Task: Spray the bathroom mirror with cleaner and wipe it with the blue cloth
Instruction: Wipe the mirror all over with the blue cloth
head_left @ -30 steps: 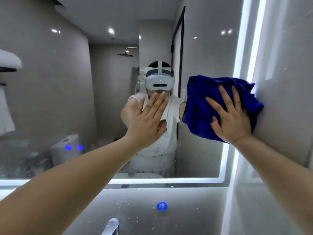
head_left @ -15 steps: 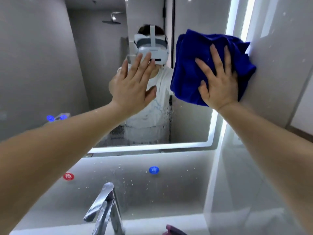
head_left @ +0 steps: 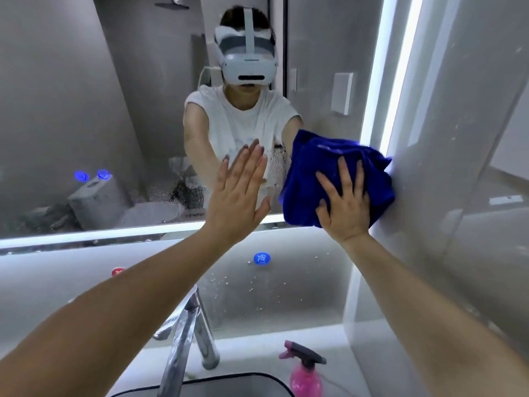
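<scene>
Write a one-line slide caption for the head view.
Mid-wipe: right hand presses the blue cloth into the lower right corner of the mirror, left hand open beside it, pink spray bottle below.

The right hand (head_left: 345, 207) presses the cloth (head_left: 309, 173) flat on the lower right corner of the mirror (head_left: 86, 96). The left hand (head_left: 237, 193) lies flat on the mirror just beside it. A pink bottle (head_left: 305, 376) stands by the tap (head_left: 183, 336).

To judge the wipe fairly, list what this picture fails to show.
Head view only:
1. Glass beneath the blue cloth: covered by cloth and right hand.
2. Whether the left hand touches the mirror: its palm faces away.
3. The pink spray bottle: base cut off by the bottom edge.
4. Mirror's top and left side: beyond the frame edges.
</scene>
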